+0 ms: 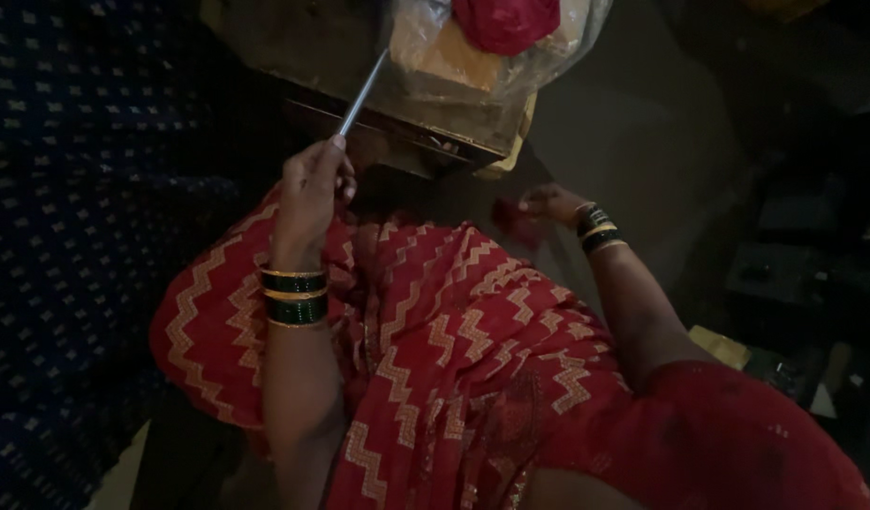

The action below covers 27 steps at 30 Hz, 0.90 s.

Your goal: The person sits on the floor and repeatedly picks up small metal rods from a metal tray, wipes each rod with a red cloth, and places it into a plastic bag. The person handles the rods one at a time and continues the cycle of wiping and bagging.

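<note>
Fingers of the left hand [312, 189] clamp a thin, straight, silvery metal rod [361, 93]; right hand [548, 201] pinches red cloth [512, 222].

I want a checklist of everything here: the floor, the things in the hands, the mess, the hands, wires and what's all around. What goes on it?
Surface: dim grey floor, person seated on it in a red zigzag cloth.
Job's things: thin metal rod, pointing up toward a low wooden box; small red piece.
Clutter: clear plastic bag on the box, holding a red cloth.
Hands: left hand closed around the rod's lower end; right hand low beside the red piece, grip too dark to tell. Bangles on both wrists.
Cables: nothing seen.
Surroundings: dark blue patterned fabric on the left; dark shapes on the right, too dim to name.
</note>
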Tool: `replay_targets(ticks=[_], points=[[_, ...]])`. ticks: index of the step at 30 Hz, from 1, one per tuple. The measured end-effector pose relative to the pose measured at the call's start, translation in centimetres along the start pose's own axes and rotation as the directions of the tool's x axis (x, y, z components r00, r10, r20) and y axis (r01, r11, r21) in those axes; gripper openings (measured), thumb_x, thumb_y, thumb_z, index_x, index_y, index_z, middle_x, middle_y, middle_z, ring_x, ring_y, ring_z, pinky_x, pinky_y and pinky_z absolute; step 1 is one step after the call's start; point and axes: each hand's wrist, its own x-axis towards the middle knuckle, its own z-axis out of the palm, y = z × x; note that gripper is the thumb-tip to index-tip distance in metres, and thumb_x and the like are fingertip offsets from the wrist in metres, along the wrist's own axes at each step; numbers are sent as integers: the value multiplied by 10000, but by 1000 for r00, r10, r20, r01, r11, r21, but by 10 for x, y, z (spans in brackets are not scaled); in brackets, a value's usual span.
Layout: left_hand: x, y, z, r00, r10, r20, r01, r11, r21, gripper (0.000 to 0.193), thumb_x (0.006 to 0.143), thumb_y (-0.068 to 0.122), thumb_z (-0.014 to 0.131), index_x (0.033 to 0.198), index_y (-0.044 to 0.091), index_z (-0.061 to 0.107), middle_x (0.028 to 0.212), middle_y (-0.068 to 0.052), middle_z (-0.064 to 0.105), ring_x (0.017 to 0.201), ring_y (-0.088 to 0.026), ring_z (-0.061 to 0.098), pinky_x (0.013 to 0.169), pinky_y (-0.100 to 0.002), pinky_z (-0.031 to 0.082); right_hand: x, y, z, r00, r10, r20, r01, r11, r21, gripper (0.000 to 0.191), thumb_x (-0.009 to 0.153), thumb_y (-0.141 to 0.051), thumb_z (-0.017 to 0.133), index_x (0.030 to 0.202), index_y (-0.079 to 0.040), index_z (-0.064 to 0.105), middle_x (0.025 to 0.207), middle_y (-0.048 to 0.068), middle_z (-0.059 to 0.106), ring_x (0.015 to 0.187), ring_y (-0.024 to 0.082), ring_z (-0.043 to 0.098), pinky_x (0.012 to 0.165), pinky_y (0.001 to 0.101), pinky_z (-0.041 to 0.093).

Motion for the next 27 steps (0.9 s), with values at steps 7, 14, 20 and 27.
replay_targets(ticks=[7,14,20,27], points=[[-1,-2,2,999,-45,12,44,998,45,441,1073,410,550,784,81,593,654,20,532,572,-65,538,523,-225,428,-4,10,23,935,238,-263,-301,139,-943,330,977,-367,636,1152,-101,723,1144,151,733,992,254,683,884,402,562],[5,-1,3,1000,-9,29,8,1000,26,432,1067,401,545,787,77,596,659,20,524,578,-68,540,533,-226,436,20,-14,33,903,-90,421,394,566,-724,321,963,-367,583,1099,-142,768,1073,124,782,927,274,725,834,402,567],[8,-10,-1,1000,27,15,-27,1000,-5,438,1072,392,538,782,71,599,652,20,531,579,-70,540,530,-230,431,28,-18,34,968,-237,82,129,187,-974,294,901,-379,628,1116,-234,766,1129,101,733,1074,312,663,912,504,517],[14,-15,-1,996,69,-57,-77,985,-152,410,1072,369,553,793,71,595,684,12,542,597,-76,540,546,-232,444,35,-46,51,981,19,191,151,539,-829,456,913,-553,610,1014,-142,778,1016,195,744,927,399,708,830,485,560]])
